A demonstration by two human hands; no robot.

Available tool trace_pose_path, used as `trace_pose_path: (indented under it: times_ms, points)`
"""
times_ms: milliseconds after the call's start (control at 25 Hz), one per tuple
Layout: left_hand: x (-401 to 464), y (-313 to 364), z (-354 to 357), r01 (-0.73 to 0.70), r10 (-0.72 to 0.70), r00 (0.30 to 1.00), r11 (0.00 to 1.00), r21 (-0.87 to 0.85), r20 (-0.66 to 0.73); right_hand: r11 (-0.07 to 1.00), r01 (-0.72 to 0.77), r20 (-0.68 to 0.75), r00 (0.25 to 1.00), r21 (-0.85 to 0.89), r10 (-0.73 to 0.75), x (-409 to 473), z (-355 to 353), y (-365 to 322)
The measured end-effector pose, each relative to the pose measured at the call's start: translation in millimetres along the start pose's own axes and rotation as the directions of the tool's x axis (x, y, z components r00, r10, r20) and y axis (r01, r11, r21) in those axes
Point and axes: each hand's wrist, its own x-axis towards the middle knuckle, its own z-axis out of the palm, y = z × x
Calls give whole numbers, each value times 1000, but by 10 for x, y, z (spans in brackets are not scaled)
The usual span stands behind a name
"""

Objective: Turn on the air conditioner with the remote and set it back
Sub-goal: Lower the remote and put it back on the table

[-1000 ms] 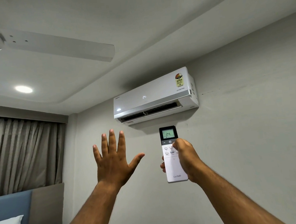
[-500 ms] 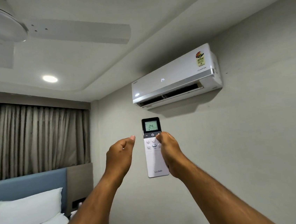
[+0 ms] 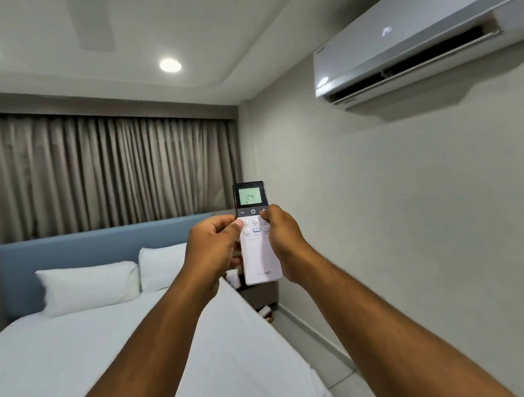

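The remote (image 3: pixel 257 234) stands upright in the centre of the frame, its long axis vertical and its screen end up. It is white with a dark top; the green display reads 24. Both hands pinch it: the left hand (image 3: pixel 214 251) on its left edge, the right hand (image 3: pixel 282 238) on its right. The air conditioner (image 3: pixel 424 29) hangs on the wall at upper right, its flap open.

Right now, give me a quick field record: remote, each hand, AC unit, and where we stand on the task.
remote: white remote upright, screen reads 24
right hand: right hand grips the remote's right edge, thumb on the buttons
left hand: left hand pinches its left edge
air conditioner: air conditioner on the wall, upper right, louvre open, front display lit
task status: unit appears on; remote not yet set back
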Motion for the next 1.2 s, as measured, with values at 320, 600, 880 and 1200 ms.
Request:
trace_pose_path:
  times_ms: [320,600,880,1200]
  points:
    - [-263,-964,-651,240,-229,962,969,59,-150,982,-190,145,972,20,185,36,634,1185]
    - [-854,-2505,-1092,579,-562,795,815,9,-228,909,-406,184,891,-92,416,-347,888,2834]
    - [-2196,-4197,-1210,850,-828,485,522,-73,-281,718,-651,183,696,-247,694,-1321,885,4819]
    - [-3643,-5631,-1064,962,-923,200,248,-110,-327,508,-737,10,563,-446,826,-2488,592,6505]
